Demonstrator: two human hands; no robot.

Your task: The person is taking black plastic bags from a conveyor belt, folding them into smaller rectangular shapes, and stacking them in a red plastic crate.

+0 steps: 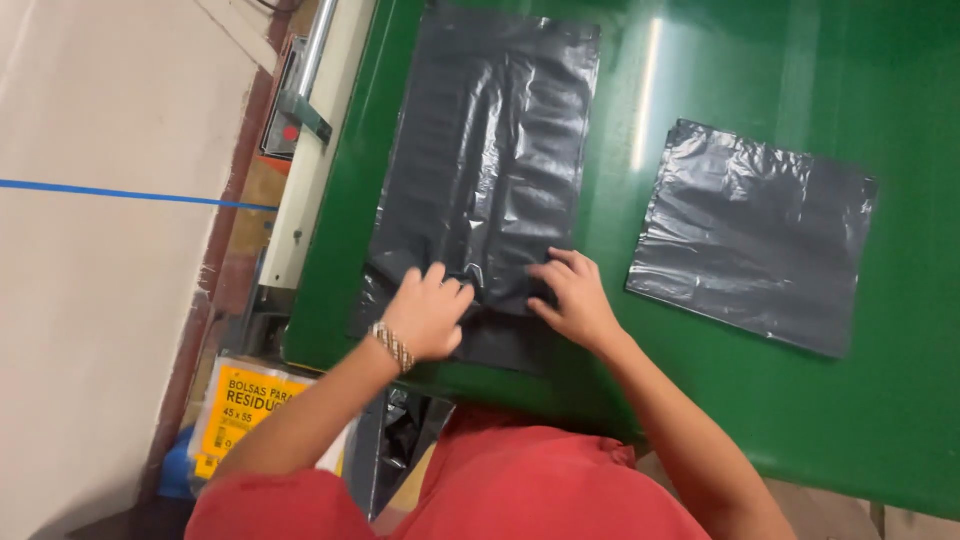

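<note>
Hands, left [428, 312] and right [572, 296], fingers spread, press one of two black bags [480, 170].

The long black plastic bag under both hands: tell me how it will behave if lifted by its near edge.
The long black plastic bag looks thin and creased, so it would probably droop limply. It likely weighs little. Its glossy film may slide easily on the shiny green table.

Glossy green table [760, 60], light glare; pale floor [90, 300] with blue line [120, 194].
</note>
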